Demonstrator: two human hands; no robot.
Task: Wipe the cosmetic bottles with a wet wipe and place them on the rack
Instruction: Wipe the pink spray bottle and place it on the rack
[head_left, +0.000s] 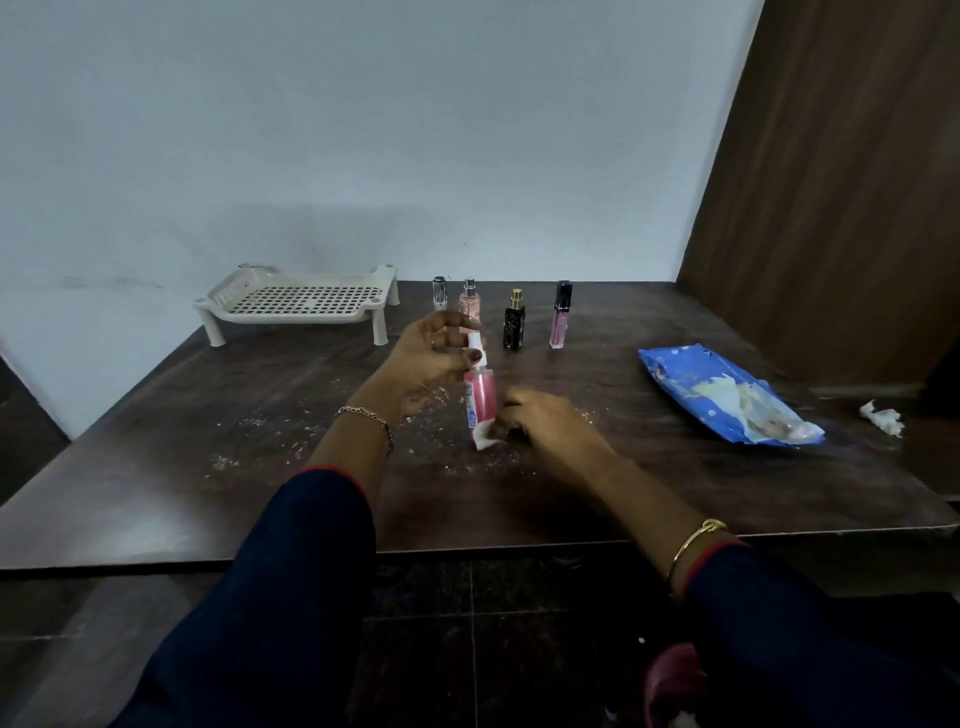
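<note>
Left hand (426, 358) fingers grasp pink spray bottle (479, 395) at its white cap; right hand (540, 423) fingers pinch wet wipe (485, 435) at its base. Label text unreadable.

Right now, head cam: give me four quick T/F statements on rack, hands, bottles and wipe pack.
1. The rack already holds two bottles. False: it holds none.
2. The left hand holds the pink bottle. True.
3. The right hand pinches a white wipe at the bottle's base. True.
4. The blue wipe pack lies left of the rack. False: it lies at the table's right side.
</note>
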